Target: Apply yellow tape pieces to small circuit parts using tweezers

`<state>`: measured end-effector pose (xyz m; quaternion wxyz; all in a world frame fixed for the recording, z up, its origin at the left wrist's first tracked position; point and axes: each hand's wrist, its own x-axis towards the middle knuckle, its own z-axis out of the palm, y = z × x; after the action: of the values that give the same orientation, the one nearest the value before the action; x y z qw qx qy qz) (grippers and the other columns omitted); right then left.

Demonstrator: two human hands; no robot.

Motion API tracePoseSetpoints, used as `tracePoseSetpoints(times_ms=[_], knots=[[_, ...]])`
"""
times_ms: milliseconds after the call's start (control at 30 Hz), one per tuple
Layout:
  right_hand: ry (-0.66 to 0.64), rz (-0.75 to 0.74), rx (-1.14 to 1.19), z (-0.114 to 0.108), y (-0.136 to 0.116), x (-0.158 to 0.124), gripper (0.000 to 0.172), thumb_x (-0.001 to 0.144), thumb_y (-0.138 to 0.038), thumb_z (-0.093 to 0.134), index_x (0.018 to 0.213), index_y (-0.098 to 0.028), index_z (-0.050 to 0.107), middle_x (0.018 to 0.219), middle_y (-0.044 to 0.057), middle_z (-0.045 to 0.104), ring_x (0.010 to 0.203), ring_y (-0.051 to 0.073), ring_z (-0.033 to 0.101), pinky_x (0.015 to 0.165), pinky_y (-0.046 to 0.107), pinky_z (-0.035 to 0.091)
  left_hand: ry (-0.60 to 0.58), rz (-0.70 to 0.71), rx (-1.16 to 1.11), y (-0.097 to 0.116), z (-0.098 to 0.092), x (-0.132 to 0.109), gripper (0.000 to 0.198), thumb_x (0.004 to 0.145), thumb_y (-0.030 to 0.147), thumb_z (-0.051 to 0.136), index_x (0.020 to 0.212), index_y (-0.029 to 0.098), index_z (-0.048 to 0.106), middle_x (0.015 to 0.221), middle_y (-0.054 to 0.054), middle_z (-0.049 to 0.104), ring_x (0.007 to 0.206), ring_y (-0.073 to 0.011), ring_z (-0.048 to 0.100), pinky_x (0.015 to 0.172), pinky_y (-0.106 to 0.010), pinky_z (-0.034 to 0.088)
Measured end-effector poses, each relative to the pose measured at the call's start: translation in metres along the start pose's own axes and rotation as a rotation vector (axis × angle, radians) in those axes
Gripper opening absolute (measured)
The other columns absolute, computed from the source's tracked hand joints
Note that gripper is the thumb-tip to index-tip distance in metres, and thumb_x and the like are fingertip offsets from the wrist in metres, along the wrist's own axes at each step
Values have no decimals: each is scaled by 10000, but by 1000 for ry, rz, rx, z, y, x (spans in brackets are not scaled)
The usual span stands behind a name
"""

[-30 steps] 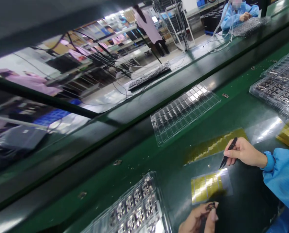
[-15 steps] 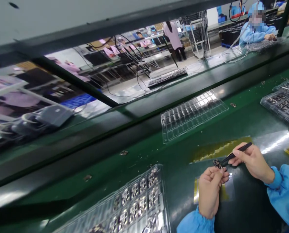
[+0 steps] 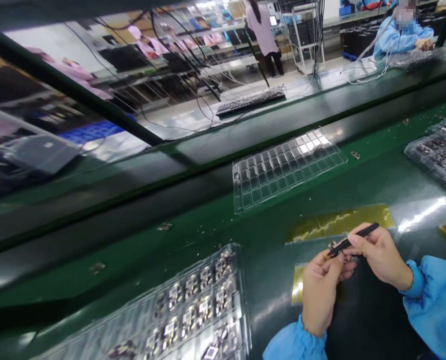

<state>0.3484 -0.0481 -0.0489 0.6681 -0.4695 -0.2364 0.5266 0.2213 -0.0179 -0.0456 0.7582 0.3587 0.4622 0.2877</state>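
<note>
Stretching away on every side of the two hands, the green bench [image 3: 193, 235] carries the biggest things first: a clear tray of small parts [image 3: 193, 305] lies well to the left of the left hand, and an empty clear tray [image 3: 286, 167] sits beyond both hands, farther up the bench. A long yellow strip [image 3: 339, 222] lies just past the fingertips, and a smaller yellow sheet [image 3: 297, 291] shows partly under the left hand. The left hand [image 3: 320, 295] is closed in a pinch on a tiny dark component [image 3: 333, 246] (too small to make out in detail), held up at its fingertips. The right hand [image 3: 380, 255] grips black tweezers [image 3: 352, 241], whose tip meets the component right between the two hands.
</note>
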Motion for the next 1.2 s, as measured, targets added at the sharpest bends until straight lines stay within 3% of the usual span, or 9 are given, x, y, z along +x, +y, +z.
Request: tracePoseSetpoints(times_ms=[200,433,1200], knots=[[65,-42,-59,-4,-2,-2,206,737,-332,701,784,-148,621,707,6,664,694,169,678,672,319,602,68,-21,-98,4,2,-3,257,635,320,749,707,109,621,741,-73,691,734,-193,670,640,-254,523],[81,-59,-93,1,-3,-3,195,724,-343,709,758,-167,632,701,-4,657,678,159,678,649,294,606,89,13,-122,4,5,-2,285,679,264,721,888,102,615,774,-81,706,699,-159,665,638,-241,526],[91,-35,-149,3,-6,-2,260,716,-392,704,755,-151,615,687,13,655,678,172,675,607,284,606,81,-4,-83,1,2,-2,327,670,296,731,897,87,622,801,-119,715,694,-165,668,642,-244,523]])
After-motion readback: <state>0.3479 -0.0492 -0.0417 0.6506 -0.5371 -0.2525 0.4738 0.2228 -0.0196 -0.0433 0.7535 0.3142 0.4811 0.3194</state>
